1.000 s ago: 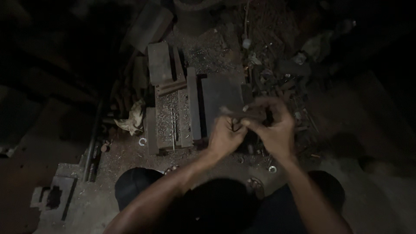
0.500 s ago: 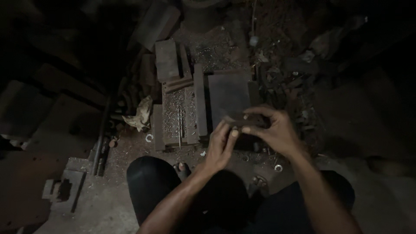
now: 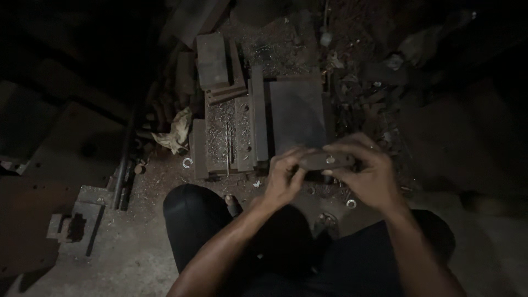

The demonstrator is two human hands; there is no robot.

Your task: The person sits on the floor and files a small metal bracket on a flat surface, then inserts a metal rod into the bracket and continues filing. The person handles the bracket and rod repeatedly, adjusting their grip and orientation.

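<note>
L hand [image 3: 283, 179] & R hand [image 3: 367, 175] both pinch metal bar [image 3: 324, 160] w/ fingers closed; drill bit [image 3: 226, 147] lies untouched on plates.

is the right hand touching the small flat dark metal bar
Touching. The head view shows the right hand with fingers wrapped over the small flat dark metal bar, no gap visible; the left hand pinches its other end.

Crowded floor ahead — open ground only to the left

Metal blocks [image 3: 258, 118] and scrap [image 3: 363, 93] fill the space beyond the hands; a crumpled rag [image 3: 175, 132] lies left of them — bare floor [image 3: 126, 258] beside the knee [image 3: 192, 212].
</note>
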